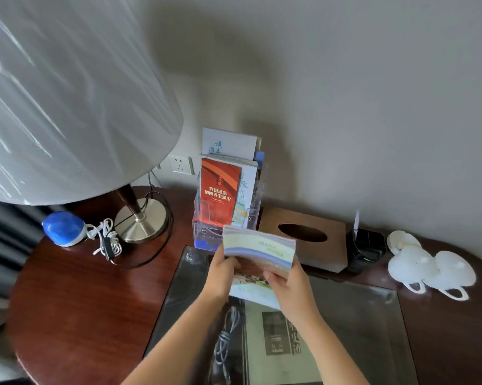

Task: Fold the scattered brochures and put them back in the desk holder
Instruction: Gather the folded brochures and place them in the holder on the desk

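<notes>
Directly in front of the desk holder (203, 218), I hold a brochure (262, 250) just above the counter (81, 301). My left hand (223, 275) grips its left edge; my right hand (288, 284) pinches the right side, fingers of both curled onto the paper. I judge the fold nearly closed; next, it needs turning upright and sliding into the front pocket. Holder: clear rigid plastic, stepped tiers. Brochure: thin glossy sheet, flexing, rectangular panels. Counter: polished dark wood.
</notes>
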{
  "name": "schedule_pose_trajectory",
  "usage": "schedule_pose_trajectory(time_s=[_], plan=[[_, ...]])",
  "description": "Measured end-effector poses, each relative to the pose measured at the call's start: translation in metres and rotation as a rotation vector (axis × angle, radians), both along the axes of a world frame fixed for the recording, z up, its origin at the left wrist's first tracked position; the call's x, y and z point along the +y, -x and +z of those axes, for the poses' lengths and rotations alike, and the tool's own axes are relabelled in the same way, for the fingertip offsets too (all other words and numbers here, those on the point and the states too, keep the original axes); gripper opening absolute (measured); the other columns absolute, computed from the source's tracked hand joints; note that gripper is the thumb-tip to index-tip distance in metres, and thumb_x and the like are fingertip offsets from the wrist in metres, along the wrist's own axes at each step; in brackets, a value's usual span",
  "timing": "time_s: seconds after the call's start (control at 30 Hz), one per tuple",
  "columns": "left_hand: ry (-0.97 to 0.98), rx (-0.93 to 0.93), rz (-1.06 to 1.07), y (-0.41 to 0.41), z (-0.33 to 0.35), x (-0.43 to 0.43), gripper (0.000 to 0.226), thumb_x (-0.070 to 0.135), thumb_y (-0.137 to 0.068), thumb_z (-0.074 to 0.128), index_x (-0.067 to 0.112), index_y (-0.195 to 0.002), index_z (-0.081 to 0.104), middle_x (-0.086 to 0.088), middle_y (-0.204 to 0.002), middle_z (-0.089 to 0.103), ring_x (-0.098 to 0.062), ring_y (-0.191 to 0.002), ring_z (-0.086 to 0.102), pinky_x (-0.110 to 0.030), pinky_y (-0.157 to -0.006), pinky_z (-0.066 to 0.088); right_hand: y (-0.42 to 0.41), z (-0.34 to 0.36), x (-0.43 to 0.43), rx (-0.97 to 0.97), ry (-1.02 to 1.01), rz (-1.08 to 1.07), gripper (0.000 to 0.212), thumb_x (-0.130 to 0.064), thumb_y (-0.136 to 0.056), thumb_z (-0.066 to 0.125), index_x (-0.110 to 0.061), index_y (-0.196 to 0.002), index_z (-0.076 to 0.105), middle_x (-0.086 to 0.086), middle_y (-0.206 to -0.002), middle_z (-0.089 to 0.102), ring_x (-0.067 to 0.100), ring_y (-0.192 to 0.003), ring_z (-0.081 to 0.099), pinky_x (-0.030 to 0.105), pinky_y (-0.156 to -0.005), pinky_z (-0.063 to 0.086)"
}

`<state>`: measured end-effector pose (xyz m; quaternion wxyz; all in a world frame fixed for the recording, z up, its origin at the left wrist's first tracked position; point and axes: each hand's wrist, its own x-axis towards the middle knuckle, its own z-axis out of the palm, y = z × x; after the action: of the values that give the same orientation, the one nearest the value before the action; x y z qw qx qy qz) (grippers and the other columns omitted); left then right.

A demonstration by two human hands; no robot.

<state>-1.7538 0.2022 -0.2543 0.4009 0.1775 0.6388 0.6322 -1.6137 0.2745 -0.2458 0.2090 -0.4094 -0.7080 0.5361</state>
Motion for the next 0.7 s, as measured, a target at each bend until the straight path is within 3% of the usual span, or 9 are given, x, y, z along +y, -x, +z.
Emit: schedule_pose_trajectory(time_s=[0.1,0.17,0.27,0.33,0.43,0.5,0.57,0.63,0.7], plan=[[-0.066,0.198,-0.168,0.053,0.046,0.02,0.059,-0.015,-0.084,0.036,0.032,-0.12,0.042,0.009,-0.116,0.058,-0.009,-0.111,0.056,-0.021,-0.087,0.051,0.048,0.034,0.035,0.057,-0.088,0.008,0.044,-0.006,-0.085,0.067,-0.021,-0.123,0.052,-0.018,-0.107,0.063,-0.003,-0.101,0.06,0.01,-0.079,0.049],[-0.035,0.417,-0.292,0.093,0.074,0.032,0.053,-0.009,-0.09,0.042,0.024,-0.13,0.034,0.004,-0.121,0.055,-0.011,-0.116,0.054,-0.024,-0.095,0.048,0.079,0.056,0.056,0.075,-0.141,0.009,0.04,-0.009,-0.084,0.068,-0.022,-0.12,0.053,-0.025,-0.099,0.059,-0.008,-0.091,0.058,0.004,-0.069,0.043],[0.187,0.867,-0.344,0.148,0.1,0.044,0.017,0.009,-0.096,0.045,0.007,-0.112,0.044,-0.008,-0.111,0.06,-0.027,-0.108,0.058,-0.035,-0.089,0.047,0.119,0.07,0.076,0.086,-0.181,-0.009,0.037,-0.012,-0.086,0.067,-0.019,-0.12,0.054,-0.017,-0.099,0.061,-0.001,-0.089,0.058,0.009,-0.069,0.041],[0.254,1.016,-0.334,0.172,0.102,0.048,0.017,0.012,-0.096,0.047,0.001,-0.109,0.05,-0.017,-0.107,0.064,-0.033,-0.101,0.06,-0.043,-0.087,0.048,0.139,0.067,0.08,0.08,-0.208,-0.009,0.038,-0.012,-0.087,0.066,-0.016,-0.122,0.053,-0.007,-0.108,0.064,0.008,-0.096,0.059,0.017,-0.076,0.046],[0.273,1.044,-0.293,0.186,0.093,0.048,0.015,0.014,-0.095,0.05,0.001,-0.098,0.056,-0.018,-0.091,0.066,-0.031,-0.086,0.062,-0.037,-0.074,0.046,0.156,0.052,0.079,0.069,-0.185,-0.007,0.043,-0.011,-0.087,0.065,-0.013,-0.127,0.05,0.001,-0.118,0.064,0.016,-0.106,0.061,0.033,-0.089,0.052],[0.294,1.03,-0.276,0.191,0.081,0.047,0.011,0.015,-0.094,0.052,0.007,-0.087,0.055,-0.009,-0.076,0.06,-0.028,-0.074,0.056,-0.031,-0.063,0.037,0.161,0.039,0.078,0.047,-0.181,-0.018,0.043,-0.011,-0.087,0.066,-0.012,-0.128,0.051,-0.001,-0.114,0.065,0.013,-0.101,0.062,0.026,-0.083,0.052],[0.316,1.02,-0.283,0.194,0.065,0.044,0.012,0.013,-0.093,0.052,0.008,-0.082,0.053,-0.006,-0.071,0.055,-0.031,-0.072,0.056,-0.03,-0.063,0.036,0.162,0.025,0.075,0.033,-0.172,-0.01,0.042,-0.009,-0.087,0.066,-0.012,-0.127,0.053,-0.003,-0.11,0.065,0.001,-0.09,0.061,0.012,-0.074,0.045],[0.339,0.98,-0.297,0.197,0.048,0.04,0.011,0.011,-0.092,0.052,0.008,-0.081,0.052,-0.008,-0.073,0.06,-0.033,-0.078,0.06,-0.034,-0.066,0.043,0.163,0.011,0.072,-0.004,-0.153,0.006,0.039,-0.01,-0.087,0.065,-0.013,-0.125,0.054,-0.003,-0.111,0.066,-0.003,-0.09,0.059,0.007,-0.072,0.041],[0.361,0.943,-0.297,0.198,0.035,0.036,0.006,0.008,-0.09,0.053,0.005,-0.087,0.057,-0.013,-0.085,0.067,-0.032,-0.085,0.063,-0.039,-0.074,0.049,0.165,0.0,0.069,-0.056,-0.14,0.007,0.034,-0.013,-0.087,0.066,-0.011,-0.12,0.057,-0.002,-0.109,0.067,0.004,-0.095,0.062,0.008,-0.072,0.042]])
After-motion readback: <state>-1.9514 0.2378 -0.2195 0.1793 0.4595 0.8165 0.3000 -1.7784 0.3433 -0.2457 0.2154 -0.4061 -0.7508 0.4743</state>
